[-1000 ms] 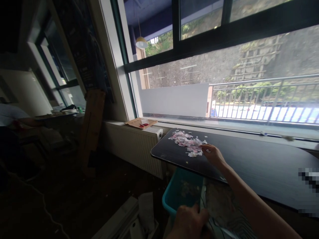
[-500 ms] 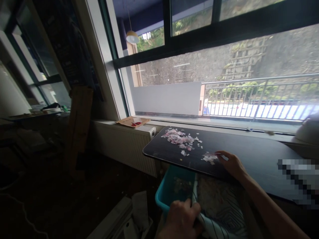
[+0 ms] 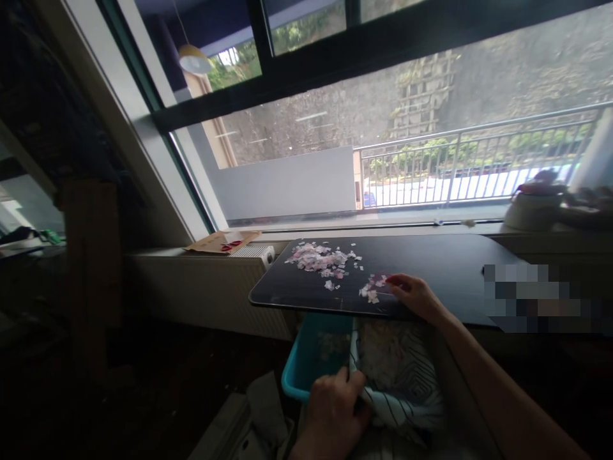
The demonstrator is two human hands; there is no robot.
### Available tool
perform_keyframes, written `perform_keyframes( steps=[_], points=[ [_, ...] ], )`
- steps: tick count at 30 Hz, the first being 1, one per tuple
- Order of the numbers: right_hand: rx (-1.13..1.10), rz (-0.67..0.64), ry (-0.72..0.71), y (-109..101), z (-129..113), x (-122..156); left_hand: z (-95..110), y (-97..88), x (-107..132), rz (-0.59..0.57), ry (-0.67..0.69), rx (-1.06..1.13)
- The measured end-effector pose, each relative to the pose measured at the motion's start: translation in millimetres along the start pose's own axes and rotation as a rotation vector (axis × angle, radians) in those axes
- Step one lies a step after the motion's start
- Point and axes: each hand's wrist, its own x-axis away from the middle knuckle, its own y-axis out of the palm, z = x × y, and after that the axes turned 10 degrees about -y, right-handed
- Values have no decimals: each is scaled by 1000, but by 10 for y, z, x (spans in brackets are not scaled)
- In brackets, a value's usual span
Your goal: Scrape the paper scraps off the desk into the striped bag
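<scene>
On the black table lies a big heap of small white and pinkish paper scraps. A smaller pile of scraps sits nearer the front edge. My right hand is at that pile's right side, its fingers pinched on a thin, pinkish, see-through card; its exact kind is unclear. Below the table edge, my left hand is closed on the rim of a striped cloth bag. Pale scraps show dimly inside the bag. Left of it stands a turquoise basin with more scraps at its bottom.
A radiator runs under the window, left of the table. Red-handled scissors lie on brown paper on the sill. Tall cardboard leans at the left. Pale boxy items stand on the floor by the basin.
The view has swung right, so everything appears further left. My right hand remains at the small pile, which looks slightly more spread. My left hand still grips the bag rim.
</scene>
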Motion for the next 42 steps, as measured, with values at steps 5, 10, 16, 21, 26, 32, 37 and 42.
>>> perform_keyframes(
  steps=[5,10,16,21,26,32,37,42],
  points=[
    [-94,106,35,-14,-7,6,38,-31,18,22,-25,-15],
    [15,28,28,-1,25,-1,10,-19,21,13,-1,-6],
    [-11,35,22,-15,-22,11,-23,2,14,7,20,9],
    [-8,-44,-10,16,-45,19,-17,16,17,32,23,4],
    [-149,-20,46,42,18,32,-21,12,16,22,27,7],
    [-145,168,60,34,78,58,-24,23,14,54,31,25],
    [-91,191,74,20,83,79,-26,37,11,64,30,17],
    [-153,142,62,11,44,89,-25,51,15,75,32,19]
  ],
)
